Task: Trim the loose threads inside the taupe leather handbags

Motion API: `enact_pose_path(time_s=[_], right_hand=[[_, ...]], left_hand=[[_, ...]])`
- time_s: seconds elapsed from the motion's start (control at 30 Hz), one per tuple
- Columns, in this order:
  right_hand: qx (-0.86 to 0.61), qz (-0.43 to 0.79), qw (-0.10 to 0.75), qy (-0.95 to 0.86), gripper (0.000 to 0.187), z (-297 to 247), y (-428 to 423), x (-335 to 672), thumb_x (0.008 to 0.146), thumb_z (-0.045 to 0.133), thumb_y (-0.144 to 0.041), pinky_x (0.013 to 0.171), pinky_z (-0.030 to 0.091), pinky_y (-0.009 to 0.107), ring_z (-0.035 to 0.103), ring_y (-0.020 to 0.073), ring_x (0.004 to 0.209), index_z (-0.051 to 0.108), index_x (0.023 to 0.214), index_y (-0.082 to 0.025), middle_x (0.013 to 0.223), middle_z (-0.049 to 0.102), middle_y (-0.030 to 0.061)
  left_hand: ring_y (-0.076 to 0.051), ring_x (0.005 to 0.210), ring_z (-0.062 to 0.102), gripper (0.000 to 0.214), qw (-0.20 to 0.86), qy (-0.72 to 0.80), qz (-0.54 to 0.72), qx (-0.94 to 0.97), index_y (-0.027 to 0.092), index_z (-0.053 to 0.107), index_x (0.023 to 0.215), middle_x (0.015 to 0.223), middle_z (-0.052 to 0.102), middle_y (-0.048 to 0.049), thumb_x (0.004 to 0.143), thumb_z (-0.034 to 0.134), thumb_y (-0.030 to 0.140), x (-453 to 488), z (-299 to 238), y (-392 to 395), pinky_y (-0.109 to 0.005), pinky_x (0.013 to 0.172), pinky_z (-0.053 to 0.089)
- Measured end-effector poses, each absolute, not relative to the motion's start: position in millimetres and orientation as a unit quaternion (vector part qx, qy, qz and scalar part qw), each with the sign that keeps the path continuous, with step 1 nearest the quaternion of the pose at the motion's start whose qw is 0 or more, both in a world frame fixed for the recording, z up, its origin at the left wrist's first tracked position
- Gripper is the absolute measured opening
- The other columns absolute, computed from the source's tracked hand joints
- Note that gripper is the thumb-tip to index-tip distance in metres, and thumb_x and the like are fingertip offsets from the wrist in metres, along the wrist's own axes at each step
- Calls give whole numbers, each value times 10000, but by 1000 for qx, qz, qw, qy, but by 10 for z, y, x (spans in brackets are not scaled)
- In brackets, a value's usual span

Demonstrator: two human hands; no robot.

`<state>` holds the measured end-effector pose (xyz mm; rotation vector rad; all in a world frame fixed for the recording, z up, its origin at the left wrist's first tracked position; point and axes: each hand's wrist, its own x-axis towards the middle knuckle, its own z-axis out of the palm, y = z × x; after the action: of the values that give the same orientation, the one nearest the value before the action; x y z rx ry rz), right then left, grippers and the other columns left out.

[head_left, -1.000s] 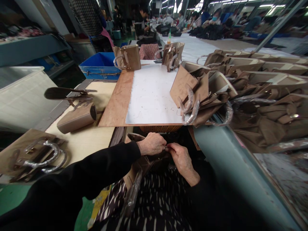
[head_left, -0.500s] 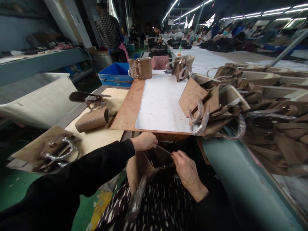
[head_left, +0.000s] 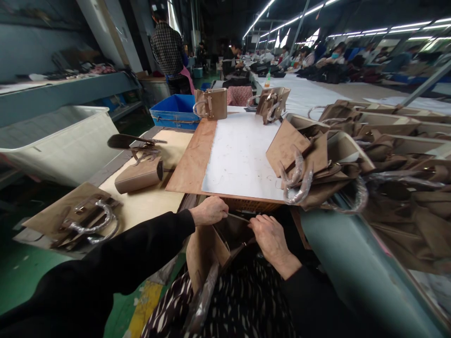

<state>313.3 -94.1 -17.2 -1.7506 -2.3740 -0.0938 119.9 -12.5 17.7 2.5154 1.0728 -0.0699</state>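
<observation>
The brown bag (head_left: pixel 202 249) rests, mouth open, against the person's patterned garment (head_left: pixel 252 295), its plastic-wrapped handle (head_left: pixel 206 293) running down the near side. A thin pale edge (head_left: pixel 238 217) crosses the bag's far side; whether it is the rim or a loose strip, I cannot tell. The left hand (head_left: pixel 210 211) has its fingers closed on one end, beyond the bag's left part; the right hand (head_left: pixel 270 237) has its fingers pinched on the other, at the bag's right. A second ago the hands nearly met above the bag; now they stand apart with the edge drawn almost straight, which suggests the work now takes in a whole length rather than one spot. Beyond the bag is a wooden board (head_left: pixel 192 155) bearing a white sheet (head_left: pixel 243 155). Left of the bag, a cream-topped table (head_left: pixel 141 206) carries a flat-lying bag (head_left: pixel 81 211); to its right lies a large pile of bags (head_left: pixel 408 188).
</observation>
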Motion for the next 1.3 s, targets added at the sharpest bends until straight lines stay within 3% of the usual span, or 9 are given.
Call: enact_pose_path(time_s=[0.2,0.73,0.87,1.0,1.1,1.17,1.3], right_hand=[[-583,6,93,-807,196,-193,-816,2925,825,466,-146,657,342,279,558,172,715,607,694,-183,700,641,48],[-620,-28,99,-778,283,-241,-840,2785,869,407,-211,615,363,292,603,204,687,605,675,-161,685,662,99],[-617,99,62,-778,196,-98,-786,2814,831,484,-287,566,361,261,630,203,694,643,763,-195,709,683,79],[-569,221,83,-788,157,45,-688,2786,760,560,-261,603,376,241,637,199,794,638,892,-230,789,692,50],[-560,240,94,-787,158,63,-664,2736,747,540,-185,609,371,235,632,186,768,615,885,-207,783,686,47],[-548,252,102,-791,142,47,-663,2722,747,506,-143,599,362,223,621,164,733,597,840,-202,759,676,28],[-555,266,75,-784,126,95,-614,2774,735,467,-148,538,315,215,567,135,632,554,655,-191,656,629,2]], left_hand=[[-171,728,596,193,180,387,-34,904,187,684,748,713,661,-38,739,493,211,1249,154,-151,-222,629,409],[-209,767,620,238,148,415,-33,897,199,677,760,781,674,-61,740,443,237,1264,119,-204,-287,683,459],[-202,756,615,217,172,402,-28,899,206,674,774,764,670,-47,730,466,252,1286,156,-248,-280,675,463],[-201,736,597,153,199,400,-5,895,171,639,735,741,648,-53,702,502,231,1274,229,-283,-280,662,463],[-194,887,561,205,209,442,117,864,159,594,891,897,629,-57,712,498,191,1179,321,-374,-292,798,447],[-208,1052,484,378,207,471,208,832,154,508,1086,1108,557,-80,717,531,232,1075,400,-526,-326,918,396],[-262,1241,323,745,263,518,220,784,163,280,1318,1349,349,-135,687,604,391,864,521,-1003,-409,1014,317]])
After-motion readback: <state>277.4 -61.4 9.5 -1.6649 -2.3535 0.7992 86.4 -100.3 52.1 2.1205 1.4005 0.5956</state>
